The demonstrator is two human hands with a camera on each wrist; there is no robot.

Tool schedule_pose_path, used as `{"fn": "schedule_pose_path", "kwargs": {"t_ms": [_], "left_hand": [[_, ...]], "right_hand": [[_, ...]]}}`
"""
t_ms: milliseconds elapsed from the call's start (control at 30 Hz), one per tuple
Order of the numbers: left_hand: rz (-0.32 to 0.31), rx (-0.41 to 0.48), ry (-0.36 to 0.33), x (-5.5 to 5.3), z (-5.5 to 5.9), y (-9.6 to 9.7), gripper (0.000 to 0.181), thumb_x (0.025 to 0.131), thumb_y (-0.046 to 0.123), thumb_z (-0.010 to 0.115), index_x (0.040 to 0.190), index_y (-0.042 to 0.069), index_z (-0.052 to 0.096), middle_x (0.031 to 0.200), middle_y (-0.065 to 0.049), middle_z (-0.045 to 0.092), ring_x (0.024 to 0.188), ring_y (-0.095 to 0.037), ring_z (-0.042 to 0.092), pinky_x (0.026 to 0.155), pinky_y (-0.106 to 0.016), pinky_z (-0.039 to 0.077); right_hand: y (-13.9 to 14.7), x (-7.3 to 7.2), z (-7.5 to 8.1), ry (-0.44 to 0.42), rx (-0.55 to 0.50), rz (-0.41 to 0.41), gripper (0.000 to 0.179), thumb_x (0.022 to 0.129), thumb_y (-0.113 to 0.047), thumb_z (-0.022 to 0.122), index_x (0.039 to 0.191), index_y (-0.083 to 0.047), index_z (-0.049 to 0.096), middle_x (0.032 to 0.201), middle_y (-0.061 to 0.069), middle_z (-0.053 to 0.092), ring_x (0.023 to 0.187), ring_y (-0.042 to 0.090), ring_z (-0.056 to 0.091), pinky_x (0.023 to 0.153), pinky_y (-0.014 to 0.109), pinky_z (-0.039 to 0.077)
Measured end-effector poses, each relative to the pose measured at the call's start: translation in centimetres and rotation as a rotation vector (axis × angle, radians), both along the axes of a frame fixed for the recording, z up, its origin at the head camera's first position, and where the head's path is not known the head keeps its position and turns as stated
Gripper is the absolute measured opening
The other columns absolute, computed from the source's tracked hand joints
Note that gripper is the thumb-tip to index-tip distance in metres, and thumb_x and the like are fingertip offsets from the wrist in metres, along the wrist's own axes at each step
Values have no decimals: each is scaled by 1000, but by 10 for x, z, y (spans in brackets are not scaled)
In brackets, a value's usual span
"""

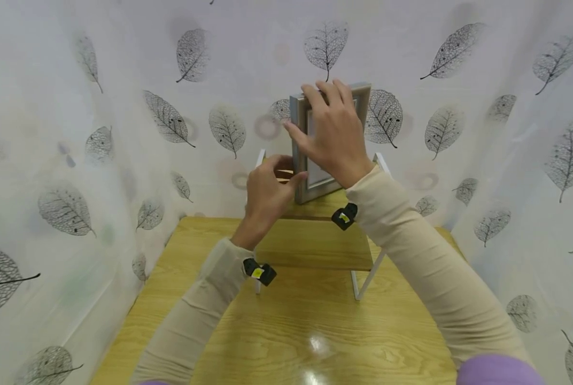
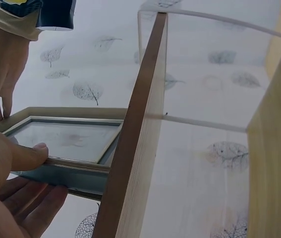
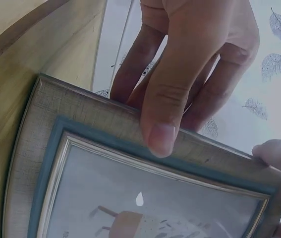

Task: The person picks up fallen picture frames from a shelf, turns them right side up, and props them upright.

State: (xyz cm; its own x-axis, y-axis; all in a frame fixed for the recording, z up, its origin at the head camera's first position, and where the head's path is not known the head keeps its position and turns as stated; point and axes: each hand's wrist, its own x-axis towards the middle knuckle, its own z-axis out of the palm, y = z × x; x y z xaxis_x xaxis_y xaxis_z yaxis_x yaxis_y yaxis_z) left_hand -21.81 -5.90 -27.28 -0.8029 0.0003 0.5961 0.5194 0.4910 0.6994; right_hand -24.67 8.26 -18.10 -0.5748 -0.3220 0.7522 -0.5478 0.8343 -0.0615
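A picture frame [image 1: 300, 160] with a silvery-beige border and a bluish inner band stands upright on the wooden top board [image 1: 327, 206] of a small rack, turned at an angle. Behind its glass, the right wrist view shows a print with an orange-brown shape [image 3: 125, 225]. My left hand [image 1: 269, 187] grips the frame's left side low down, thumb on the front and fingers behind. My right hand [image 1: 334, 133] holds the upper left corner, fingers over the top edge and thumb at the left side. In the left wrist view the right hand [image 2: 4, 74] reaches the frame's far end.
The rack has white metal legs [image 1: 370, 278] and a lower wooden board [image 1: 315, 246]. It stands on a wood-grain table [image 1: 286, 331]. Pale curtains [image 1: 248, 43] printed with leaves hang behind and on both sides, close to the rack's back.
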Motion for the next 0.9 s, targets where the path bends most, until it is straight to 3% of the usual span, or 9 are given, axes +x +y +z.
{"fn": "schedule_pose_path", "kwargs": {"t_ms": [367, 600, 900], "left_hand": [[-51, 36, -3, 5, 0, 6, 34, 88, 21, 81, 114, 2, 70, 108, -9, 74, 94, -19, 73, 75, -21, 59], [-40, 20, 48, 7, -1, 9, 32, 88, 21, 82, 110, 2, 70, 103, -9, 75, 87, -17, 73, 73, -19, 59], [-9, 10, 79, 8, -3, 13, 31, 86, 20, 84, 105, 1, 70, 99, -10, 75, 83, -16, 73, 71, -18, 58]], "right_hand": [[15, -2, -3, 5, -72, 166, 60, 95, -39, 70, 139, 0, 57, 141, 20, 56, 144, 36, 36, 124, 35, 16], [22, -5, -7, 34, -139, 289, 56, 94, -31, 74, 137, 0, 58, 140, 22, 56, 145, 37, 35, 124, 37, 17], [27, -1, -10, -8, -161, 293, 59, 93, -32, 75, 142, -6, 56, 149, 21, 46, 150, 35, 26, 122, 39, 22]]}}
